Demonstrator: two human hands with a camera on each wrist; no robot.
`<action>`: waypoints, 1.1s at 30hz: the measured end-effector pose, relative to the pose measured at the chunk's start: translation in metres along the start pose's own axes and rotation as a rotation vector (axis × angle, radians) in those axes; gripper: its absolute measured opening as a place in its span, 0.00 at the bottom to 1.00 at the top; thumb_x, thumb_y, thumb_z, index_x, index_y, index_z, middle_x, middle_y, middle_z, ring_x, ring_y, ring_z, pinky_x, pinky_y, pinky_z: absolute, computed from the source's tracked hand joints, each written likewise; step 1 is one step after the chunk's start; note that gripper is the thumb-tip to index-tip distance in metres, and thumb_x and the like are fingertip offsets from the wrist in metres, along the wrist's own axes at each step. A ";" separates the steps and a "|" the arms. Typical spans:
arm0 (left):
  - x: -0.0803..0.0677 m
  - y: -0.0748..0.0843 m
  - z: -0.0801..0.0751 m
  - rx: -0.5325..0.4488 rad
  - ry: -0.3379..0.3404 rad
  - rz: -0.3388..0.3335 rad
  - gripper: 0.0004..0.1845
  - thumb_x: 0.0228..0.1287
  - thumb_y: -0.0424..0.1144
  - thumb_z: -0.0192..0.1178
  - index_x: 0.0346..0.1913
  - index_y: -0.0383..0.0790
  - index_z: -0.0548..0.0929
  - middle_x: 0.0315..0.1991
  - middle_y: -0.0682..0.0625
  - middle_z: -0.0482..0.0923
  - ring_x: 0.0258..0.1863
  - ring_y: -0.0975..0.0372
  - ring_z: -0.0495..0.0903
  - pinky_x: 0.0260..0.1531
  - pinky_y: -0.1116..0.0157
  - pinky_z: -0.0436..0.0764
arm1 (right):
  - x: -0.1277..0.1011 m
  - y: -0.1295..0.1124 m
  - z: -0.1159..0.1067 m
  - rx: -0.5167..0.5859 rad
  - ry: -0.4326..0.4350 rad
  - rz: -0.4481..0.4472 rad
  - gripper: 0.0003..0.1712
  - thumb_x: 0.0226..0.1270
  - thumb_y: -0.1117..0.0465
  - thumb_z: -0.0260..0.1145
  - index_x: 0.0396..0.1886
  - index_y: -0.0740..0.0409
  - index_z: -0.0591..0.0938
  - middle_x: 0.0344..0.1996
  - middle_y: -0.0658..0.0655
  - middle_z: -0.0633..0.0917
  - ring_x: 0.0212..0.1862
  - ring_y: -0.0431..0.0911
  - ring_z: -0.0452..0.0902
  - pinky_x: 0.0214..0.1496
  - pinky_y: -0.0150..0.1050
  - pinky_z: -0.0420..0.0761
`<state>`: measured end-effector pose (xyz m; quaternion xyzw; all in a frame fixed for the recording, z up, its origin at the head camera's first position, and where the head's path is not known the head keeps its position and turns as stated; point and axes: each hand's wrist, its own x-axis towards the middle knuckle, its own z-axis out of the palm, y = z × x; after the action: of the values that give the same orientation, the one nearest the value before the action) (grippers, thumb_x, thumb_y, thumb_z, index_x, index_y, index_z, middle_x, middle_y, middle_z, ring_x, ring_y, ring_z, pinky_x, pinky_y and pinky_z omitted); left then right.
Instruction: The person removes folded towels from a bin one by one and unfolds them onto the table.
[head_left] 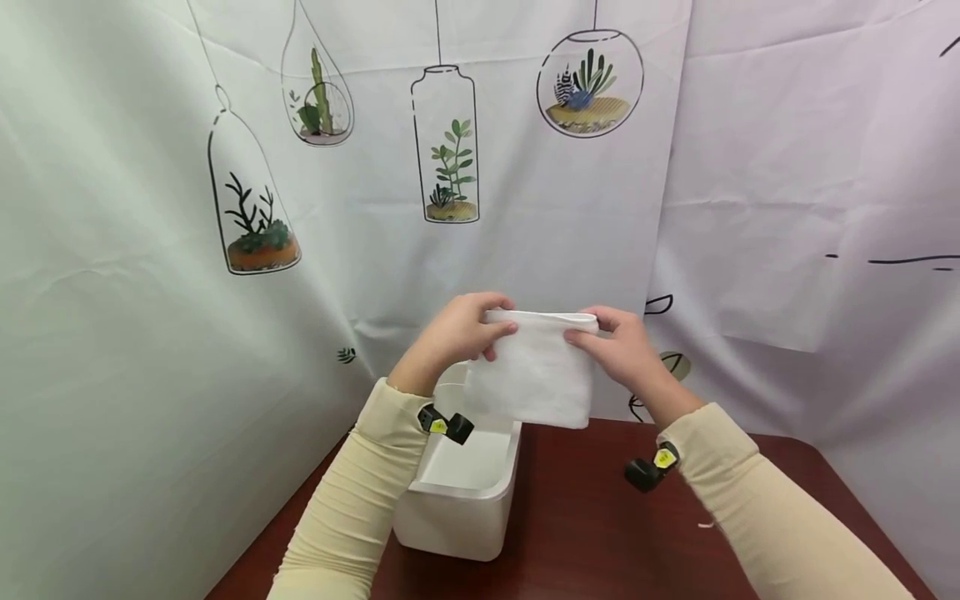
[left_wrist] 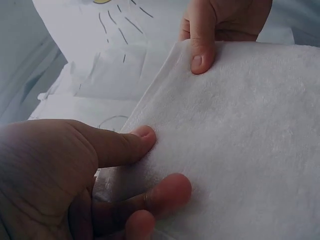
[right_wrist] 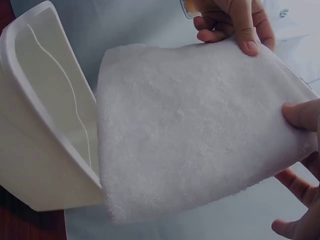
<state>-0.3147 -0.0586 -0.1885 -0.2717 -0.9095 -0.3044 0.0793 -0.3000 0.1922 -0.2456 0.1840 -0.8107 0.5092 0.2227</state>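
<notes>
Towel held up by both hands above the white bin

Hands first: the left hand (head_left: 457, 333) pinches the upper left corner of a folded white towel (head_left: 534, 375), thumb on the near face and the other fingers curled behind it, as the left wrist view shows with the thumb (left_wrist: 137, 142) pressed flat on the cloth. The right hand (head_left: 618, 346) grips the upper right corner in the same way, thumb in front and fingers tucked behind. Neither hand is open; each is closed on its own corner. Held at the two top corners, the towel hangs straight down as a flat, near-square panel, and the fold along its top edge stays closed because both pinches sit on that edge.

The towel is in the air, clear of the counter, with its lower left corner hanging just over the far rim of a white plastic bin (head_left: 461, 492). From the towel the bin sits at about 7 o'clock. In the right wrist view its inner wall (right_wrist: 55, 100) shows just beside the towel's edge, and I cannot tell whether the two touch.

The bin stands on a dark red counter (head_left: 600, 533), open side up. Cream sleeves (head_left: 360, 500) cover both forearms, each with a small black wrist camera. Behind everything, from 9 to 3 o'clock, hangs a pale curtain (head_left: 150, 333) printed with plants in glass jars.
</notes>
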 end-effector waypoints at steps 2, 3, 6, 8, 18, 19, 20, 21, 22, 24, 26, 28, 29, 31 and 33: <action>-0.001 0.002 0.005 -0.010 -0.008 0.008 0.14 0.71 0.44 0.65 0.56 0.48 0.81 0.18 0.48 0.81 0.18 0.58 0.82 0.23 0.63 0.80 | -0.004 0.002 -0.005 -0.036 0.005 -0.009 0.17 0.64 0.56 0.75 0.48 0.60 0.87 0.43 0.58 0.88 0.43 0.45 0.79 0.39 0.37 0.80; -0.002 0.004 0.007 -0.015 -0.010 0.014 0.14 0.71 0.44 0.65 0.56 0.48 0.81 0.19 0.48 0.81 0.19 0.57 0.83 0.23 0.63 0.80 | -0.007 0.002 -0.007 -0.048 0.002 -0.014 0.16 0.64 0.57 0.75 0.48 0.60 0.86 0.43 0.58 0.88 0.44 0.45 0.79 0.39 0.38 0.80; -0.004 0.006 0.015 -0.034 -0.012 0.026 0.14 0.70 0.44 0.65 0.55 0.48 0.82 0.19 0.49 0.81 0.19 0.57 0.83 0.24 0.63 0.81 | -0.015 0.003 -0.014 -0.090 -0.007 -0.020 0.15 0.65 0.57 0.74 0.47 0.58 0.86 0.43 0.58 0.88 0.44 0.48 0.79 0.38 0.39 0.81; -0.007 0.008 0.020 -0.043 -0.008 0.034 0.13 0.70 0.44 0.65 0.55 0.49 0.82 0.19 0.50 0.81 0.19 0.57 0.83 0.25 0.63 0.81 | -0.020 0.004 -0.018 -0.110 -0.007 -0.022 0.14 0.65 0.56 0.74 0.46 0.58 0.86 0.43 0.57 0.87 0.44 0.49 0.79 0.38 0.39 0.81; -0.021 0.014 0.050 -0.063 0.005 0.096 0.13 0.69 0.44 0.66 0.54 0.49 0.84 0.14 0.53 0.79 0.17 0.61 0.82 0.27 0.65 0.78 | -0.051 0.012 -0.032 -0.120 -0.007 -0.040 0.14 0.65 0.59 0.74 0.46 0.60 0.85 0.38 0.58 0.86 0.36 0.42 0.78 0.34 0.37 0.80; -0.022 0.015 0.053 -0.067 0.003 0.106 0.12 0.69 0.44 0.66 0.53 0.49 0.84 0.14 0.53 0.78 0.17 0.61 0.82 0.27 0.65 0.77 | -0.055 0.014 -0.033 -0.114 -0.012 -0.037 0.14 0.65 0.59 0.74 0.46 0.61 0.85 0.37 0.58 0.86 0.34 0.42 0.78 0.33 0.37 0.80; -0.024 0.015 0.056 -0.072 0.003 0.119 0.12 0.69 0.44 0.66 0.53 0.49 0.84 0.14 0.53 0.78 0.17 0.61 0.82 0.27 0.65 0.77 | -0.059 0.015 -0.035 -0.110 -0.018 -0.034 0.14 0.65 0.59 0.74 0.47 0.61 0.85 0.37 0.58 0.86 0.34 0.42 0.79 0.32 0.38 0.81; -0.025 0.016 0.060 -0.078 0.000 0.130 0.11 0.70 0.44 0.66 0.52 0.49 0.84 0.14 0.54 0.78 0.17 0.61 0.82 0.27 0.65 0.77 | -0.063 0.017 -0.036 -0.105 -0.023 -0.028 0.14 0.65 0.59 0.74 0.47 0.61 0.85 0.38 0.58 0.86 0.34 0.42 0.80 0.32 0.38 0.82; -0.027 0.016 0.063 -0.085 0.000 0.141 0.10 0.69 0.43 0.66 0.51 0.49 0.84 0.14 0.54 0.78 0.16 0.61 0.82 0.26 0.65 0.77 | -0.067 0.019 -0.037 -0.094 -0.026 -0.019 0.14 0.65 0.59 0.74 0.47 0.60 0.85 0.38 0.58 0.85 0.34 0.42 0.80 0.32 0.39 0.83; -0.030 0.018 0.069 -0.101 -0.002 0.158 0.09 0.69 0.43 0.66 0.50 0.50 0.85 0.14 0.54 0.79 0.16 0.61 0.82 0.26 0.66 0.77 | -0.074 0.022 -0.040 -0.078 -0.025 -0.004 0.13 0.65 0.59 0.74 0.46 0.60 0.85 0.39 0.58 0.85 0.35 0.42 0.81 0.32 0.40 0.84; -0.033 0.018 0.075 -0.125 0.000 0.167 0.09 0.69 0.42 0.66 0.49 0.49 0.85 0.15 0.55 0.80 0.16 0.61 0.82 0.25 0.66 0.77 | -0.079 0.024 -0.042 -0.084 -0.014 -0.004 0.13 0.65 0.59 0.74 0.46 0.60 0.85 0.40 0.57 0.85 0.36 0.42 0.80 0.33 0.39 0.84; -0.035 0.019 0.081 -0.147 0.001 0.167 0.08 0.69 0.42 0.67 0.49 0.49 0.85 0.18 0.55 0.80 0.17 0.61 0.82 0.24 0.67 0.76 | -0.084 0.026 -0.043 -0.095 -0.004 -0.005 0.14 0.65 0.60 0.74 0.47 0.60 0.85 0.40 0.57 0.85 0.37 0.41 0.80 0.33 0.39 0.84; -0.037 0.019 0.084 -0.153 0.002 0.166 0.08 0.69 0.41 0.67 0.48 0.49 0.85 0.18 0.56 0.80 0.17 0.61 0.82 0.24 0.67 0.76 | -0.087 0.027 -0.043 -0.103 -0.001 -0.010 0.14 0.65 0.60 0.74 0.47 0.60 0.85 0.40 0.57 0.85 0.36 0.41 0.80 0.33 0.39 0.84; -0.040 0.019 0.090 -0.163 0.007 0.173 0.08 0.69 0.41 0.67 0.48 0.48 0.85 0.20 0.56 0.80 0.17 0.61 0.82 0.22 0.67 0.75 | -0.093 0.029 -0.044 -0.123 0.006 -0.020 0.14 0.64 0.60 0.74 0.47 0.59 0.85 0.40 0.57 0.86 0.37 0.40 0.80 0.32 0.38 0.84; -0.045 0.019 0.096 -0.164 0.014 0.184 0.08 0.69 0.40 0.67 0.48 0.47 0.86 0.20 0.56 0.80 0.17 0.63 0.81 0.21 0.67 0.74 | -0.100 0.031 -0.043 -0.128 0.007 -0.017 0.13 0.64 0.61 0.74 0.46 0.59 0.85 0.40 0.57 0.86 0.35 0.40 0.81 0.32 0.38 0.84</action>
<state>-0.2650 -0.0090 -0.2694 -0.3575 -0.8522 -0.3711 0.0908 -0.2255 0.2514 -0.3072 0.1746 -0.8394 0.4548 0.2410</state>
